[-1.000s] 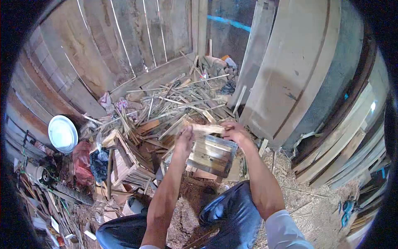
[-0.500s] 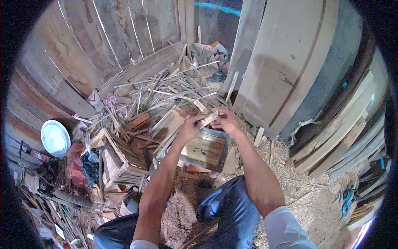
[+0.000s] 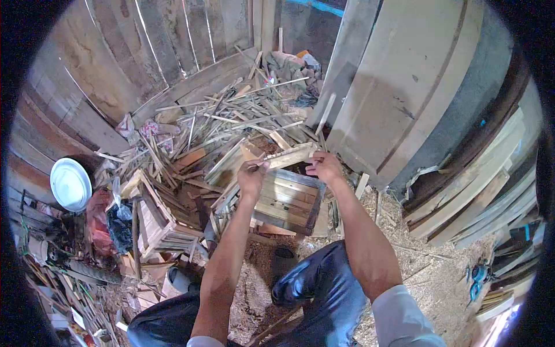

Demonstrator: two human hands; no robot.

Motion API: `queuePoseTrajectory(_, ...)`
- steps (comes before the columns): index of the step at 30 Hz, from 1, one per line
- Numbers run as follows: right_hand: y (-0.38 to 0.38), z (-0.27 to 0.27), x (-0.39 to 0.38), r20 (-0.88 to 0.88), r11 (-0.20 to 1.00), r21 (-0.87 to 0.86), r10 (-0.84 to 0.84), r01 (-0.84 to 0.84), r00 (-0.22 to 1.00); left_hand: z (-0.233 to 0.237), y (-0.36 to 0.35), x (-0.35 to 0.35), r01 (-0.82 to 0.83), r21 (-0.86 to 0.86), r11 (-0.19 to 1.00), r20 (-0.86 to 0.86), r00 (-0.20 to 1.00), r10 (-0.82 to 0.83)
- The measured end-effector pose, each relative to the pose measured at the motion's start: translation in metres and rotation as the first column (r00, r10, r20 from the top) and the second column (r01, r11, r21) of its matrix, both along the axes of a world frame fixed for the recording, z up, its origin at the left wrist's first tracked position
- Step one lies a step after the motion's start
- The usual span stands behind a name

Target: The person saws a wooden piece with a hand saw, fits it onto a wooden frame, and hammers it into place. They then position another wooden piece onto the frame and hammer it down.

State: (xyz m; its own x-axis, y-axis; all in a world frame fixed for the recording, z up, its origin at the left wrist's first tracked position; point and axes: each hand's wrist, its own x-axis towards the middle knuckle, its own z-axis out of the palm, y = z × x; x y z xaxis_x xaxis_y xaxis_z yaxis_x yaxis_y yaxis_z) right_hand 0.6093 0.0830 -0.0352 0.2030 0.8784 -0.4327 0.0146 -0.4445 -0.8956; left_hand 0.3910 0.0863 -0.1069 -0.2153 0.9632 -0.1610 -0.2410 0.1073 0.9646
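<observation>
A short, pale strip of wood (image 3: 292, 155) spans the gap between my hands, level above a small slatted wooden panel (image 3: 287, 199) with a dark frame. My left hand (image 3: 252, 178) pinches the strip's left end between thumb and fingers. At its right end, my right hand (image 3: 327, 168) has its fingers curled against the wood; the exact contact is hard to make out. The panel lies tilted just below both hands, on or against other wooden pieces.
Thin wood offcuts (image 3: 225, 118) pile up beyond my hands. To the left stand a wooden crate-like frame (image 3: 167, 228) and a white basin (image 3: 70, 185). Long boards (image 3: 468, 191) lean at the right. Sawdust (image 3: 422, 269) covers the floor around my knees.
My hands have moved apart along the strip, baring more of its length between them. My left hand has shifted left and my right hand slightly right. The view has shifted slightly.
</observation>
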Motion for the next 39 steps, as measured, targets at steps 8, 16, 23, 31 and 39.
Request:
queuePoseTrajectory(8,-0.006,0.004,0.002,0.065,0.993,-0.023,0.119,-0.117,0.991,-0.031,0.001,0.001,-0.177,0.055,0.983,-0.116,0.976,0.182)
queuePoseTrajectory(16,-0.008,0.013,-0.007,0.163,0.970,-0.099,0.236,-0.222,0.958,-0.031,-0.004,-0.013,-0.198,-0.028,0.980,0.009,0.980,0.199)
queuePoseTrajectory(23,-0.005,0.008,-0.007,0.156,0.973,-0.127,0.209,-0.190,0.965,-0.035,-0.008,-0.010,-0.147,-0.052,0.988,-0.005,0.989,0.147)
queuePoseTrajectory(31,-0.009,0.007,-0.008,0.083,0.972,-0.116,0.217,-0.207,0.973,-0.069,-0.007,-0.013,-0.133,0.330,0.934,-0.280,0.932,0.231)
queuePoseTrajectory(39,-0.013,0.023,-0.008,0.115,0.940,-0.167,0.318,-0.297,0.941,-0.052,-0.015,-0.018,-0.072,0.049,0.996,-0.318,0.944,0.084)
